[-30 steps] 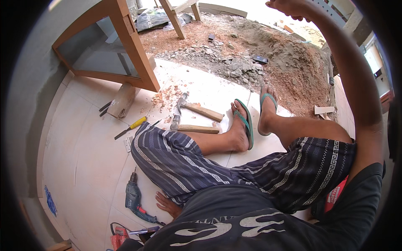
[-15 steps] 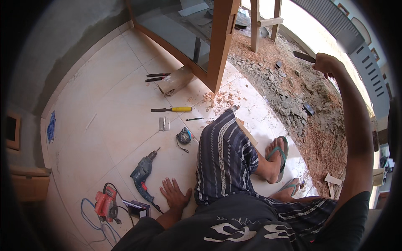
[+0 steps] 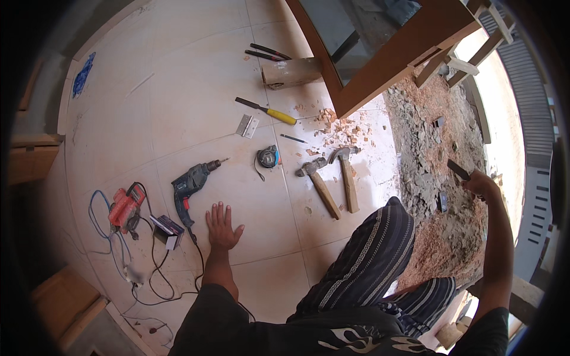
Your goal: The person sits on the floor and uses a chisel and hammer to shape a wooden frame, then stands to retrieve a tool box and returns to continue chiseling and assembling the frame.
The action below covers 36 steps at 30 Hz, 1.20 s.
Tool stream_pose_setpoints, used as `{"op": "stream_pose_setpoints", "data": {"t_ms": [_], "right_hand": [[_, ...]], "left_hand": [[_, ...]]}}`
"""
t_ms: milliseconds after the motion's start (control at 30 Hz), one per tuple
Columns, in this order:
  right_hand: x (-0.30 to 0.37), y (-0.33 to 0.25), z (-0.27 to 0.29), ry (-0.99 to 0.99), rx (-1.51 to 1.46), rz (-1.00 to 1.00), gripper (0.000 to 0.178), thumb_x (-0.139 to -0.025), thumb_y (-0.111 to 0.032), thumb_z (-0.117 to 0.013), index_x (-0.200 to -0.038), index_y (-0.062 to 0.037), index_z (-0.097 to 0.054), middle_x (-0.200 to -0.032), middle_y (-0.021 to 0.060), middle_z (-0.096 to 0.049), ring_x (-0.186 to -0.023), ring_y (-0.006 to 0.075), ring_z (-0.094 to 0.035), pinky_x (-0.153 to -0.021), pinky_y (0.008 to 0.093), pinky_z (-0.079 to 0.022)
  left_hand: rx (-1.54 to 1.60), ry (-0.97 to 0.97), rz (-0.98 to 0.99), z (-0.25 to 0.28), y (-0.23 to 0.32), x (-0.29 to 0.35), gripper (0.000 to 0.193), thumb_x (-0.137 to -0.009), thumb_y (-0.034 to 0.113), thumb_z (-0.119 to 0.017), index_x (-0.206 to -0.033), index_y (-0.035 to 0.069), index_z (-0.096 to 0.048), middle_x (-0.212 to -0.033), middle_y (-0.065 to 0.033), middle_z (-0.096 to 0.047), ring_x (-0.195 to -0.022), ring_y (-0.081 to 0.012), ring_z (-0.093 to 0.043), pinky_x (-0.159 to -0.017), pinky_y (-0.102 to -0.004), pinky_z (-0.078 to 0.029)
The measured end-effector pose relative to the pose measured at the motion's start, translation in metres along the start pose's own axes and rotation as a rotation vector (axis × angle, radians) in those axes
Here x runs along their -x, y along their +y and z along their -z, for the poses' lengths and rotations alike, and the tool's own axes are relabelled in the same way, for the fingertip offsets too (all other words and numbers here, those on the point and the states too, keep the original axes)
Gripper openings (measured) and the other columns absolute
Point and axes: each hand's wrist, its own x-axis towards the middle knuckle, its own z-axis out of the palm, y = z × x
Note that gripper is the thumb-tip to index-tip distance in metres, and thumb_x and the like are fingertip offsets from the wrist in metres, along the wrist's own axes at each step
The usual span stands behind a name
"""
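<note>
My left hand lies flat on the tiled floor with its fingers stretched out, holding nothing. Just beyond it is a dark drill with a bit in its chuck. Out to the right, over the rubble, my right hand is closed round a dark flat blade-like tool; its grip end is hidden in the fist. Two hammers with wooden handles lie on the tiles before my knee. Near them are a tape measure, a pencil, a metal hinge and a chisel with a yellow handle.
A wooden-framed glass door panel rests by a round log at the far side, with pincers beside it. Wood shavings litter the tiles. A red power tool, a box and cables lie left; rubble lies right.
My view has turned and my knee has swung right, uncovering the two hammers. My right hand has come lower with the blade-like tool. The left hand remains flat on the floor.
</note>
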Motion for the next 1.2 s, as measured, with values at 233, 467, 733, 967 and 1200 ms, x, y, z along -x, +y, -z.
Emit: {"op": "stream_pose_setpoints", "data": {"t_ms": [233,467,733,967,1200], "right_hand": [[-0.108,-0.041,-0.059,-0.238,0.328,0.212,0.048,-0.100,-0.047,-0.067,-0.101,0.0000,-0.075,-0.080,0.0132,-0.076,-0.070,0.0235,-0.075,-0.067,0.0405,-0.060],[-0.072,-0.008,-0.117,-0.481,0.379,0.314,0.057,-0.102,-0.051,-0.062,-0.090,0.0024,-0.078,-0.078,0.0134,-0.075,-0.065,0.0243,-0.073,-0.063,0.0423,-0.058],[-0.016,0.187,-0.238,-0.393,0.013,0.519,0.050,-0.097,-0.038,-0.069,-0.077,0.0068,-0.077,-0.071,0.0189,-0.074,-0.066,0.0272,-0.074,-0.063,0.0440,-0.060],[0.244,0.309,-0.240,-1.107,-0.522,0.137,0.056,-0.108,-0.030,-0.058,-0.154,-0.0018,-0.044,-0.142,0.0144,-0.060,-0.118,0.0371,-0.068,-0.090,0.0554,-0.061],[0.285,0.328,-0.260,-0.800,-0.237,0.342,0.049,-0.104,-0.031,-0.065,-0.139,0.0026,-0.058,-0.121,0.0155,-0.069,-0.096,0.0240,-0.072,-0.076,0.0410,-0.062]], "left_hand": [[-0.111,-0.250,0.170,-0.002,0.006,-0.007,0.086,-0.099,0.050,-0.059,-0.164,0.004,-0.025,-0.171,-0.0217,-0.019,-0.159,-0.0402,-0.017,-0.127,-0.0620,-0.012],[0.109,-0.504,0.625,0.054,0.082,-0.076,0.080,-0.099,0.049,-0.063,-0.161,0.010,-0.029,-0.167,-0.0120,-0.021,-0.153,-0.0332,-0.027,-0.114,-0.0513,-0.045],[1.212,-0.420,0.557,0.129,0.408,-0.075,0.054,-0.106,0.048,-0.055,-0.139,0.005,-0.062,-0.134,-0.0245,-0.066,-0.126,-0.0398,-0.063,-0.108,-0.0447,-0.048],[1.035,-0.594,1.159,0.342,0.489,0.271,0.059,-0.108,0.055,-0.045,-0.134,0.008,-0.068,-0.124,-0.0199,-0.073,-0.122,-0.0337,-0.067,-0.105,-0.0437,-0.050],[1.386,-0.310,1.269,0.583,0.545,0.324,0.097,-0.100,0.075,-0.045,-0.167,0.009,-0.022,-0.168,-0.0204,-0.034,-0.155,-0.0362,-0.033,-0.126,-0.0445,-0.028]]}}
